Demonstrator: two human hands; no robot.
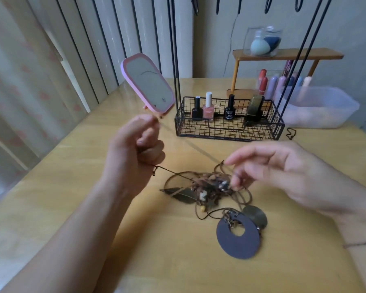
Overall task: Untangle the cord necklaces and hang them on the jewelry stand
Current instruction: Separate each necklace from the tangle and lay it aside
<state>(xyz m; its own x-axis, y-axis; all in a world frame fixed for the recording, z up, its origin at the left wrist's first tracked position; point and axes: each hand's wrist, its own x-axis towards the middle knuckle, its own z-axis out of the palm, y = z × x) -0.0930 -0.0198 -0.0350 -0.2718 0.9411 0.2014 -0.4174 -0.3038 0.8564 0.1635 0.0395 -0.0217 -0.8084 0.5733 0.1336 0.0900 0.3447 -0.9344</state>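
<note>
A tangle of brown cord necklaces [209, 187] lies on the wooden table [93, 208], with a large dark round pendant [238, 237], a bronze disc [255, 215] and a leaf pendant [182, 194]. My left hand [140, 144] is raised in a fist and grips a cord that runs taut from it down to the tangle. My right hand [283, 170] pinches a cord loop at the tangle's upper right edge. The black wire jewelry stand [228, 121] rises behind the tangle, its hooks at the top of the view.
The stand's basket holds several nail polish bottles [208, 107]. A pink mirror [148, 83] stands to its left. A wooden shelf [287, 55] with a glass jar, several lipsticks and a clear plastic tub [317, 106] stand at the back right.
</note>
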